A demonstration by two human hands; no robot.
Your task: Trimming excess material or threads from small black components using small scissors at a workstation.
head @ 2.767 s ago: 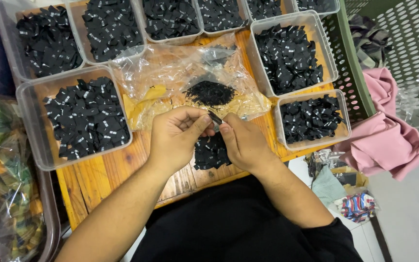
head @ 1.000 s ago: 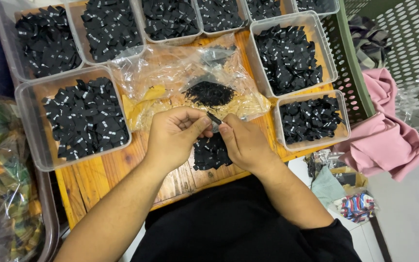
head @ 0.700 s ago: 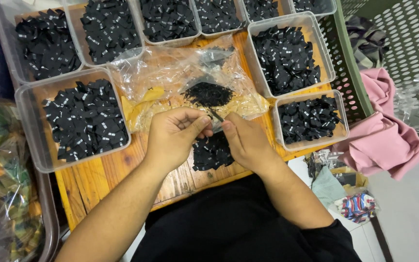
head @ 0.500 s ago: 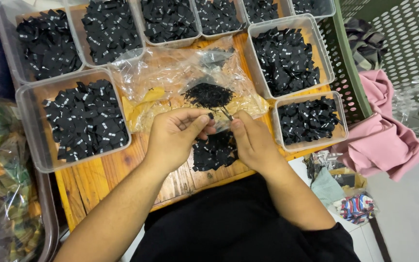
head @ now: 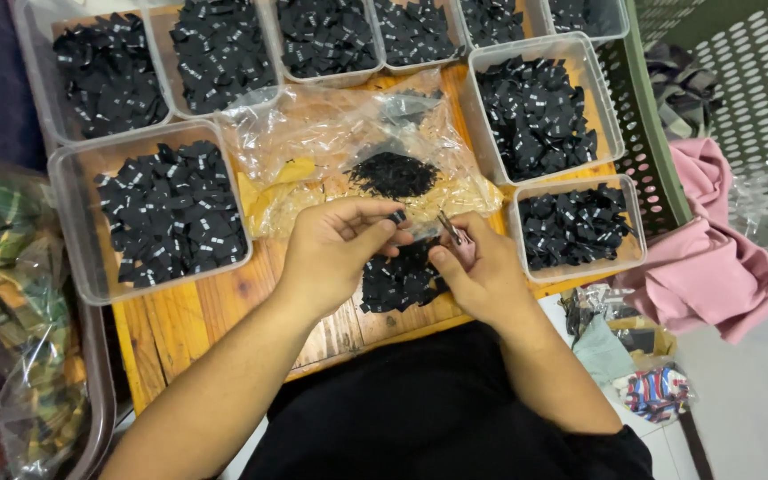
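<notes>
Two hands over wooden surface (head: 224,311) | left hand (head: 335,253) pinches small black label (head: 397,216) | right hand (head: 482,276) grips snips (head: 449,228) | label light, limp: hold by edge

Left hand (head: 335,253) pinches a small black label (head: 398,216), right hand (head: 482,271) grips small scissors (head: 449,228), both above a black label pile (head: 399,280) on the wooden counter (head: 197,324) ringed by clear tubs (head: 77,240).
</notes>
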